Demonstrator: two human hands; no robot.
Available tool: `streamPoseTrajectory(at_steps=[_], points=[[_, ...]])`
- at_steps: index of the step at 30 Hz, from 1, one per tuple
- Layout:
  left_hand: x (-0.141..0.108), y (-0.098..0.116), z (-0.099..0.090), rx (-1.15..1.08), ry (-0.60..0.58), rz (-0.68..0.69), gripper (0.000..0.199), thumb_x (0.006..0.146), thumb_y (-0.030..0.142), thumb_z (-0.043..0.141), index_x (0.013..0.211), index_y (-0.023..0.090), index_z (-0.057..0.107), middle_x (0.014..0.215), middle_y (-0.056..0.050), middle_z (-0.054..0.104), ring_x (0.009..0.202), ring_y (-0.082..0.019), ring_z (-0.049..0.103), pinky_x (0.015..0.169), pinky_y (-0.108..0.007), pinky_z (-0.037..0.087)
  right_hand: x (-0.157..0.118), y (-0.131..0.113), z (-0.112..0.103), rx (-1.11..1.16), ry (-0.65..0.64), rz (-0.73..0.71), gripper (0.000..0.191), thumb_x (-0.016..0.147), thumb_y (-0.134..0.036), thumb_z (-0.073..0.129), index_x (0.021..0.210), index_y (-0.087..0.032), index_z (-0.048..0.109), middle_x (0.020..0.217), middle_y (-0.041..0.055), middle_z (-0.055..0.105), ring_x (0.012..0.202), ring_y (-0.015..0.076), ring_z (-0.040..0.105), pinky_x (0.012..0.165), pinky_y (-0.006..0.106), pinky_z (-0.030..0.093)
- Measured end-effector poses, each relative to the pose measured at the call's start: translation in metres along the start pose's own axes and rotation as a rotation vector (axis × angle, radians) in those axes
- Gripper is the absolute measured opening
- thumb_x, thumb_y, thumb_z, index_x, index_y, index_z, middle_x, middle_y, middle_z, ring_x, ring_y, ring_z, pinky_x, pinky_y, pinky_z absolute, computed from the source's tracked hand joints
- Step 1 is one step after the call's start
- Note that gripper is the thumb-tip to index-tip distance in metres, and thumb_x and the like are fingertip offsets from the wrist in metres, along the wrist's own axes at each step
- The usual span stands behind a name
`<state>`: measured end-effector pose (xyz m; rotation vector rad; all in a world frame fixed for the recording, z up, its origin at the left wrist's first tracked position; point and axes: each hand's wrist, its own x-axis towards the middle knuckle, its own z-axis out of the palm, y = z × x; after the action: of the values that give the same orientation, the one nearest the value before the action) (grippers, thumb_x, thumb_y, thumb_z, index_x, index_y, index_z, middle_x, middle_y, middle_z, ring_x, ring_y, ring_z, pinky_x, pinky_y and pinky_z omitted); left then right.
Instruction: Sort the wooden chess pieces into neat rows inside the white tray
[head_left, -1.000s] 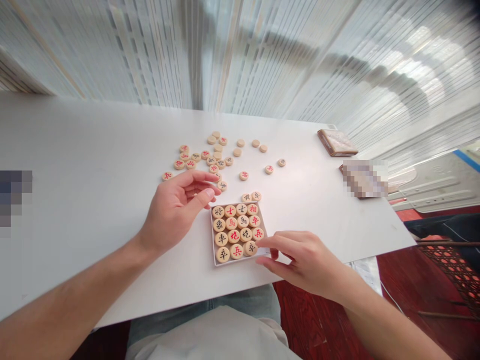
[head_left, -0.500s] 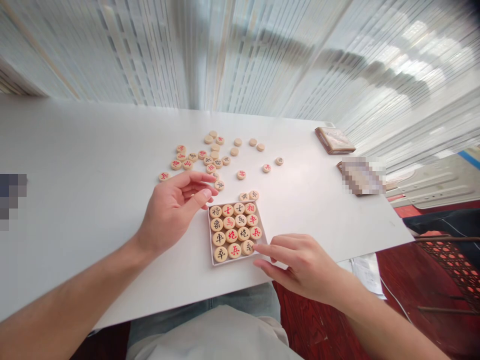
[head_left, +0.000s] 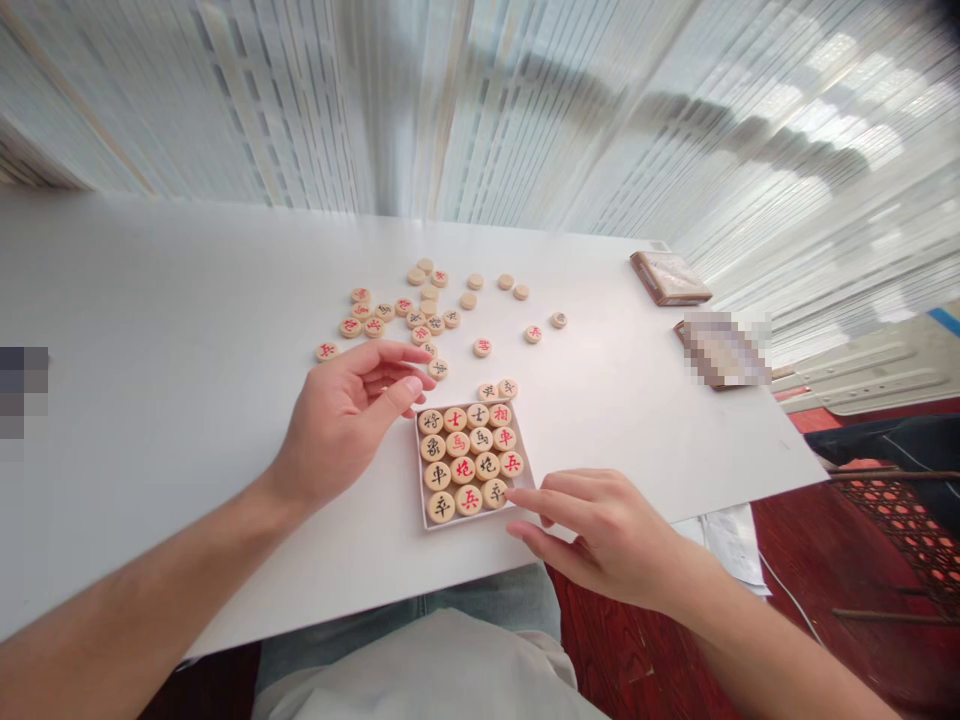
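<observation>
A shallow white box (head_left: 525, 470) on the table holds rows of round Chinese chess pieces, with red or black characters facing up. My right hand (head_left: 607, 525) is at the box's near right corner. Its index fingertip touches the edge of a black-marked chess piece (head_left: 495, 493) in the nearest row, and the thumb is held apart. Beside the far left corner hovers my left hand (head_left: 345, 420), its fingers loosely curved and apart, with nothing visible in it. Two black-marked pieces lie just beyond the far edge, one of them a loose chess piece (head_left: 508, 388).
Several more pieces, some blank side up, are scattered across the white table (head_left: 187, 300), among them a red-marked piece (head_left: 482, 347). Two flat boxes lie at the right, the farther a brown-edged box (head_left: 671, 278). A woven chair (head_left: 907, 525) stands beyond the right edge.
The view has shifted very slightly. Both hands and the pieces in the box stay where they were.
</observation>
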<state>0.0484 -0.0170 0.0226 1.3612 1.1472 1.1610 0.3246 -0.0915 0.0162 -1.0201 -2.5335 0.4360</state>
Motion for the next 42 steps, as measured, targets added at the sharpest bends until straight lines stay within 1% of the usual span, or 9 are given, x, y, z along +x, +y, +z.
streamPoseTrajectory(at_steps=[6, 11, 15, 18, 23, 25, 29, 35, 42], points=[[0.0, 0.0, 0.0, 0.013, 0.008, 0.012, 0.017, 0.092, 0.025, 0.074, 0.107, 0.018, 0.077, 0.094, -0.006, 0.08, 0.09, -0.021, 0.076, 0.077, -0.031, 0.064, -0.002, 0.001, -0.001, 0.068, 0.013, 0.017, 0.02, 0.106, -0.026, 0.062, 0.115, -0.013, 0.075, 0.072, 0.0021, 0.071, 0.058, 0.0163, 0.063, 0.057, 0.03, 0.044], [0.0, -0.002, 0.001, 0.017, 0.015, 0.018, 0.017, 0.091, 0.025, 0.074, 0.106, 0.018, 0.077, 0.094, -0.006, 0.08, 0.089, -0.021, 0.076, 0.075, -0.03, 0.064, 0.01, 0.008, -0.021, 0.083, 0.061, 0.04, 0.019, 0.105, -0.024, 0.065, 0.116, -0.014, 0.076, 0.073, 0.0009, 0.073, 0.057, 0.0125, 0.063, 0.057, 0.027, 0.046], [0.001, -0.006, -0.001, 0.043, 0.033, 0.042, 0.016, 0.091, 0.025, 0.074, 0.105, 0.019, 0.078, 0.093, -0.005, 0.08, 0.085, -0.019, 0.076, 0.075, -0.03, 0.063, 0.052, 0.029, -0.047, 0.109, 0.188, 0.056, 0.013, 0.1, -0.024, 0.072, 0.104, -0.017, 0.081, 0.067, -0.0011, 0.071, 0.051, 0.0088, 0.053, 0.053, 0.025, 0.042], [0.003, -0.009, -0.004, 0.092, 0.072, 0.068, 0.016, 0.091, 0.027, 0.074, 0.104, 0.021, 0.079, 0.092, -0.004, 0.08, 0.083, -0.019, 0.076, 0.071, -0.029, 0.062, 0.1, 0.056, -0.054, 0.347, 0.302, 0.141, 0.018, 0.095, -0.034, 0.077, 0.094, -0.017, 0.083, 0.061, -0.0004, 0.067, 0.051, 0.0099, 0.052, 0.049, 0.026, 0.04], [0.007, -0.009, -0.011, 0.2, 0.125, 0.11, 0.014, 0.095, 0.029, 0.07, 0.097, 0.022, 0.082, 0.095, -0.004, 0.081, 0.088, -0.022, 0.078, 0.074, -0.033, 0.062, 0.155, 0.102, -0.024, 0.714, 0.551, 0.384, 0.02, 0.093, -0.031, 0.075, 0.079, -0.017, 0.077, 0.058, -0.0014, 0.061, 0.045, 0.0078, 0.041, 0.042, 0.025, 0.029], [0.007, -0.009, -0.013, 0.252, 0.145, 0.123, 0.015, 0.096, 0.031, 0.069, 0.097, 0.024, 0.082, 0.095, -0.003, 0.082, 0.088, -0.023, 0.078, 0.077, -0.035, 0.063, 0.155, 0.11, -0.008, 0.669, 0.605, 0.413, 0.022, 0.092, -0.034, 0.075, 0.077, -0.018, 0.074, 0.059, -0.0012, 0.062, 0.046, 0.0088, 0.044, 0.045, 0.025, 0.033], [0.006, -0.01, -0.016, 0.362, 0.175, 0.152, 0.016, 0.097, 0.033, 0.068, 0.097, 0.028, 0.083, 0.093, -0.001, 0.082, 0.086, -0.023, 0.078, 0.081, -0.038, 0.065, 0.138, 0.114, 0.01, 0.479, 0.569, 0.346, 0.025, 0.092, -0.04, 0.074, 0.079, -0.019, 0.075, 0.061, -0.0002, 0.066, 0.051, 0.0115, 0.053, 0.052, 0.028, 0.042], [0.007, -0.012, -0.014, 0.422, 0.179, 0.168, 0.015, 0.096, 0.031, 0.068, 0.096, 0.03, 0.082, 0.094, 0.0, 0.083, 0.086, -0.022, 0.079, 0.082, -0.037, 0.066, 0.133, 0.12, 0.014, 0.379, 0.496, 0.322, 0.026, 0.095, -0.038, 0.071, 0.077, -0.019, 0.072, 0.06, -0.0006, 0.064, 0.054, 0.0133, 0.054, 0.053, 0.029, 0.04], [0.012, -0.013, -0.015, 0.354, 0.184, 0.124, 0.014, 0.095, 0.026, 0.068, 0.096, 0.024, 0.082, 0.091, -0.002, 0.083, 0.083, -0.02, 0.079, 0.072, -0.03, 0.065, 0.133, 0.117, 0.012, 0.292, 0.562, 0.253, 0.02, 0.093, -0.029, 0.069, 0.076, -0.019, 0.072, 0.058, -0.0011, 0.062, 0.053, 0.0124, 0.048, 0.056, 0.03, 0.038]])
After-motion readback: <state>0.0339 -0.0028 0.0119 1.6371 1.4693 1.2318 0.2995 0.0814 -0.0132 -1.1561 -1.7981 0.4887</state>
